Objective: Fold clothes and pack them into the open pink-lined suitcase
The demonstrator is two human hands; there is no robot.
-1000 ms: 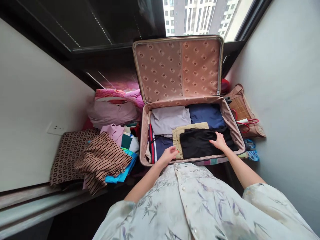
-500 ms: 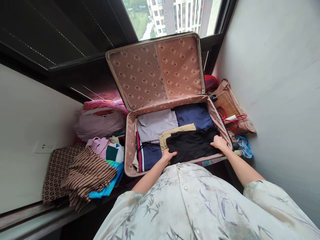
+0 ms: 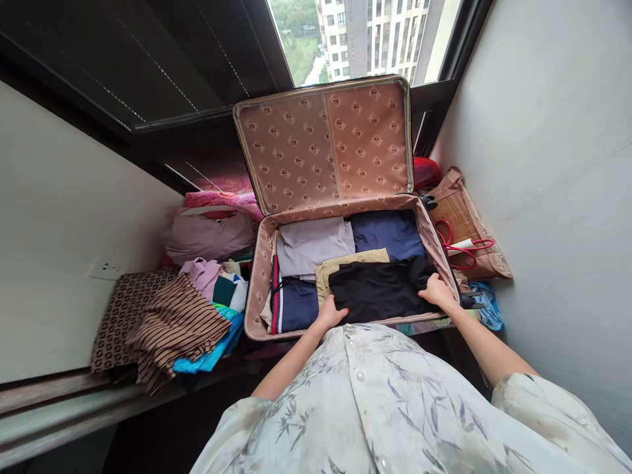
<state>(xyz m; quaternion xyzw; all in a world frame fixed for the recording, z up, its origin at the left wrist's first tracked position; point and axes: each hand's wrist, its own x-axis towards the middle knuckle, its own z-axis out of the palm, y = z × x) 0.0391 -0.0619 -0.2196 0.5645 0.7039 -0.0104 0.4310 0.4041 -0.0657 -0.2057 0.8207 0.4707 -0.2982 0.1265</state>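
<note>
An open suitcase (image 3: 259,276) with a pink patterned lining lies in front of me, its lid (image 3: 326,145) standing up against the window. Inside lie folded clothes: a grey piece (image 3: 311,243), a dark blue piece (image 3: 385,232), a tan piece (image 3: 340,263), a navy striped piece (image 3: 293,304) and a black garment (image 3: 378,289) on top at the front. My left hand (image 3: 330,314) grips the black garment's left edge. My right hand (image 3: 437,291) grips its right edge near the suitcase wall.
A heap of clothes (image 3: 187,316) with a brown striped piece and a patterned cloth lies left of the suitcase, with a mauve bag (image 3: 210,234) behind it. A woven bag with red handles (image 3: 464,230) leans on the right wall. A wall socket (image 3: 106,268) is at left.
My left hand moved from the navy piece onto the black garment's left edge. My right hand slid from the garment's top to its right edge. The view shifted slightly.
</note>
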